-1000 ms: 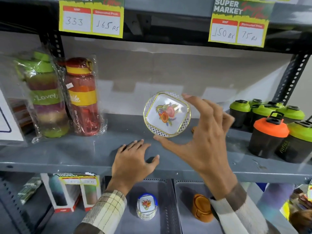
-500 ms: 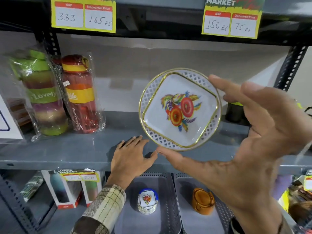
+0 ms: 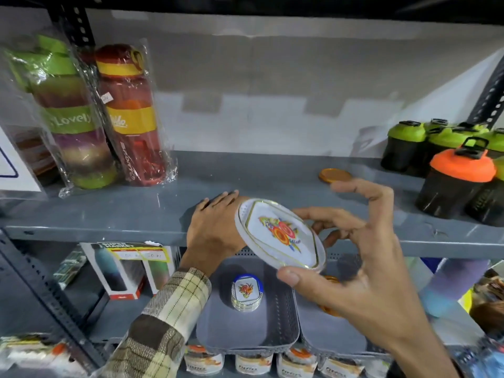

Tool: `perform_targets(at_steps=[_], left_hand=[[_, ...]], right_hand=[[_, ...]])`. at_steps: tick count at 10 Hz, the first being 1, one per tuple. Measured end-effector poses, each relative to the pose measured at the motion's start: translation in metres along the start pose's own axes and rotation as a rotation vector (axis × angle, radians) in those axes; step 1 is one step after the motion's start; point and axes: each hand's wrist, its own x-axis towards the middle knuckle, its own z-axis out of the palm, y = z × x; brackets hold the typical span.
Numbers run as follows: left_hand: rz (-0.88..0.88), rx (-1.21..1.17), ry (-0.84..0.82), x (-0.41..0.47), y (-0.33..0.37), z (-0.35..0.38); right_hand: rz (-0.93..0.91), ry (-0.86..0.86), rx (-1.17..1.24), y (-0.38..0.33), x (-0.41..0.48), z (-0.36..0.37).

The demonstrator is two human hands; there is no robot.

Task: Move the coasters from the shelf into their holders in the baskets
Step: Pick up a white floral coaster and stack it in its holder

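Right hand (image 3: 354, 271) pinched the floral coaster (image 3: 281, 234) by its rim, thumb on the near edge, fingers on the far right edge. It hung in the air just in front of the shelf (image 3: 109, 222) lip, above the left basket (image 3: 245, 336). Left hand (image 3: 215, 227) lay flat, fingers spread, on the shelf, holding nothing.

Coaster face tilted up toward the camera; its long axis ran from upper left to lower right.

Judgement: lower it over the blue holder (image 3: 246, 291) in the left basket, which was already stacked with matching coasters. Level the face and turn the corners to match the stack before letting go, or it may catch on the holder's rim.

Brown coaster (image 3: 331, 175) lay on the shelf, far right, beside the shaker bottles (image 3: 452, 181). Right basket (image 3: 341, 331) was mostly hidden by the hand.
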Motion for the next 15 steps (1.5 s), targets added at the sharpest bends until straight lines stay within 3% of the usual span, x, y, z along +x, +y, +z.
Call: perform_targets(at_steps=[3,4,7,10,12,15], left_hand=[[0.021,0.128,0.115,0.017,-0.011,0.028],[0.009,0.111,0.126,0.022,-0.014,0.029],[0.013,0.141,0.129,0.019,-0.014,0.027],[0.026,0.171,0.132,0.022,-0.016,0.031],[0.031,0.173,0.150,0.023,-0.017,0.033],[0.035,0.171,0.155,0.023,-0.018,0.034]], right_hand=[[0.267,-0.243,-0.135,0.096,-0.068,0.043],[0.453,-0.296,-0.152,0.163,-0.079,0.088],[0.651,-0.372,-0.344,0.277,-0.064,0.192],[0.440,-0.488,-0.686,0.324,-0.061,0.216],[0.369,-0.510,-0.785,0.327,-0.060,0.215],[0.385,-0.661,-0.717,0.337,-0.040,0.217]])
